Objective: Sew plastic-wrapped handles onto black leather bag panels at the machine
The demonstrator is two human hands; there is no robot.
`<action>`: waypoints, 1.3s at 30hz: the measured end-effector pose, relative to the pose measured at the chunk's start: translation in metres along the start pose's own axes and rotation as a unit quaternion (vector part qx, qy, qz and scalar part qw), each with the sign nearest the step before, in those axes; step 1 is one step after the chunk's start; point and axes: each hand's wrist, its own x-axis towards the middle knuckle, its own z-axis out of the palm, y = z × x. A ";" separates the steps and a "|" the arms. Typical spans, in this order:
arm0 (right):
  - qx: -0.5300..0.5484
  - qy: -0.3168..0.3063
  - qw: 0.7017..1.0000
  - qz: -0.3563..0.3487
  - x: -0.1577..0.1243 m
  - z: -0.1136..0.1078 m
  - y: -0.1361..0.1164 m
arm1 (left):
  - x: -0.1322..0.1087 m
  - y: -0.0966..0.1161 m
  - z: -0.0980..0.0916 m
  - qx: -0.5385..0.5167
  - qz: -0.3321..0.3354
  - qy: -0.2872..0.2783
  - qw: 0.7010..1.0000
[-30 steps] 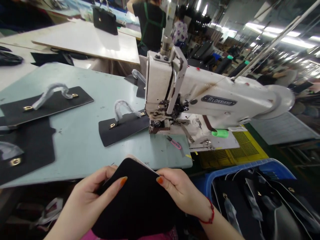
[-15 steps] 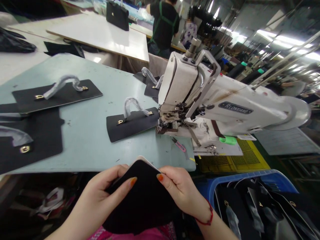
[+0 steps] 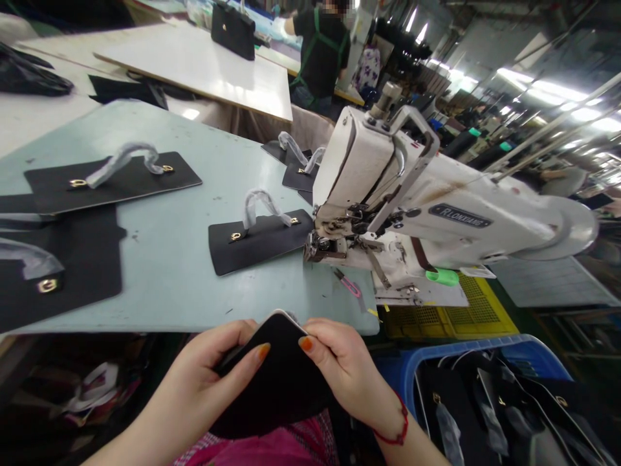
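Observation:
Between both hands, close to my lap, is a black leather panel [image 3: 276, 388] with a rounded, pale-edged corner pointing away from me. My left hand [image 3: 213, 362] grips its left edge, thumb on top and fingers tucked beneath. On the opposite edge my right hand [image 3: 339, 362] pinches it, thumb near the corner. The fingers under the panel are partly hidden. Beyond the hands, a black flap with a plastic-wrapped handle [image 3: 262, 243] lies by the foot of a white sewing machine [image 3: 388, 175]. Pink-handled thread snips [image 3: 347, 283] rest on the table in front of the machine.
More black handled panels [image 3: 116, 181] lie on the pale green table [image 3: 165, 259] at left. A blue crate [image 3: 528, 343] full of similar pieces stands at lower right, beside a yellow crate [image 3: 466, 304]. Farther back are a white-topped table [image 3: 204, 58], a black bag [image 3: 233, 31] and a person [image 3: 320, 52].
The panel has tilted and its near end sits higher, showing more of the pink cloth below. Both hands keep their hold. The view has shifted slightly.

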 end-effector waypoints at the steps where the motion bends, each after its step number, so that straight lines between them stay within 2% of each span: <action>1: 0.003 0.005 1.000 -0.012 0.002 0.001 -0.001 | 0.000 0.001 0.000 0.005 0.006 0.005 1.000; 7: 0.022 0.022 0.999 -0.036 0.009 0.003 -0.010 | 0.004 0.006 0.005 0.023 0.055 0.004 0.998; 17: 0.039 0.076 0.995 -0.060 0.015 0.008 -0.011 | 0.001 0.001 0.010 0.053 0.113 -0.018 0.992; 28: 0.007 0.146 0.985 -0.088 0.015 0.018 -0.009 | 0.001 0.006 0.009 0.053 0.107 -0.045 0.992; 34: -0.037 0.202 0.975 -0.086 0.019 0.027 -0.005 | 0.001 0.004 0.014 0.065 0.119 -0.024 0.990; 39: 0.021 0.176 0.983 -0.047 0.024 0.023 -0.002 | 0.002 0.000 0.015 0.076 0.114 -0.003 0.991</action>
